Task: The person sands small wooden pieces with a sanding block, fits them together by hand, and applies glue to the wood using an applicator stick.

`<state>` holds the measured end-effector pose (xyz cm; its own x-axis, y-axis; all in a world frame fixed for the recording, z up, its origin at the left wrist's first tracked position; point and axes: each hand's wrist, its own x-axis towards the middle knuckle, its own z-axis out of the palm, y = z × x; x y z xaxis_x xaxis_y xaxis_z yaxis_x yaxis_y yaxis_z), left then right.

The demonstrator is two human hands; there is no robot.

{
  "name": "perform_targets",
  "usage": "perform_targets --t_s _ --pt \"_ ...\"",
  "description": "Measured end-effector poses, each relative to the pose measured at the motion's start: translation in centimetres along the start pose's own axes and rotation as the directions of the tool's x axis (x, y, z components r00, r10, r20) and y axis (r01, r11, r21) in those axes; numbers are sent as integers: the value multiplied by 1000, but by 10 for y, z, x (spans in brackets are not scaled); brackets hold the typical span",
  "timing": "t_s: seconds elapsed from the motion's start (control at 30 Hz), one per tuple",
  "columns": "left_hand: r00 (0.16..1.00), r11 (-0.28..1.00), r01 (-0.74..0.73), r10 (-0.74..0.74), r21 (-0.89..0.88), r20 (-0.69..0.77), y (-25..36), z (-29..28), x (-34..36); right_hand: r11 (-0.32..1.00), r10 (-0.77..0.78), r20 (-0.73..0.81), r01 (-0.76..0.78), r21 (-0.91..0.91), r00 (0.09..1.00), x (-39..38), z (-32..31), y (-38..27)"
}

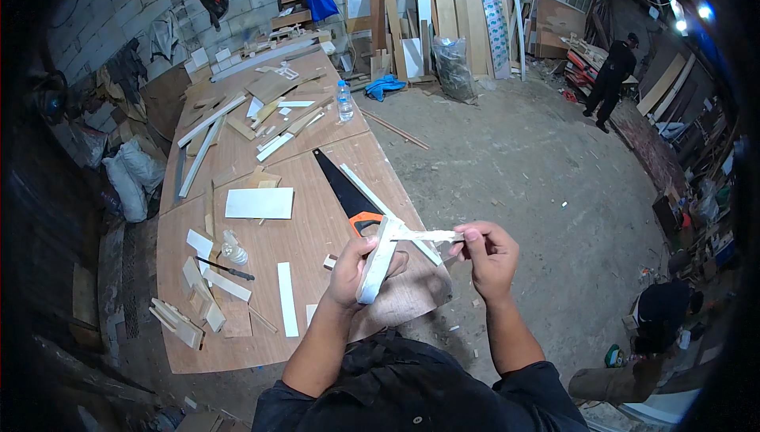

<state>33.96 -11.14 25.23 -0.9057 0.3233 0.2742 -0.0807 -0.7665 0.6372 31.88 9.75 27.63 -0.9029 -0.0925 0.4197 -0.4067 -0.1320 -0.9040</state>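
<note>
My left hand (351, 270) is closed around a white-faced wooden block (375, 274), tilted above the table's right edge. From the block's upper end a thin, ragged whitish strip (427, 236) runs across to my right hand (491, 259), which pinches its far end between thumb and fingers. Whether the strip is wood, tape or edging I cannot tell. Just beyond the block lies a handsaw (342, 187) with a black blade and orange handle, partly covered by my left hand and the block. A long white strip of board (372, 191) rests beside the saw, passing behind the held pieces.
The wooden table (317, 226) carries a white panel (259, 203), a narrow white board (286, 299), a clear jar (233, 248), a black rod-shaped tool (226, 269) and several offcuts. A water bottle (344, 102) stands near its right edge. Another person (615, 76) stands at the far right.
</note>
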Motion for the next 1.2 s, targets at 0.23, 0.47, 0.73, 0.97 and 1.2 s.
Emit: perform_targets --t_s 0.23,0.47,0.73,0.97,1.2 --pt "809 995 96 -89 -18 -580 12 42 5 986 57 164 -81 146 985 -10 1 -4" --pt "998 997 12 -8 -72 64 0 -6 2 997 -5 -41 8 79 999 3 7 1" --pt "950 984 102 -139 -145 -279 8 25 3 963 -36 -6 36 267 999 -5 6 2" --pt "998 998 20 -16 -58 58 0 -5 3 994 17 -73 -10 105 997 7 12 5" --pt "997 998 64 -65 -7 -46 5 9 4 971 -37 -42 46 237 998 -3 15 14"
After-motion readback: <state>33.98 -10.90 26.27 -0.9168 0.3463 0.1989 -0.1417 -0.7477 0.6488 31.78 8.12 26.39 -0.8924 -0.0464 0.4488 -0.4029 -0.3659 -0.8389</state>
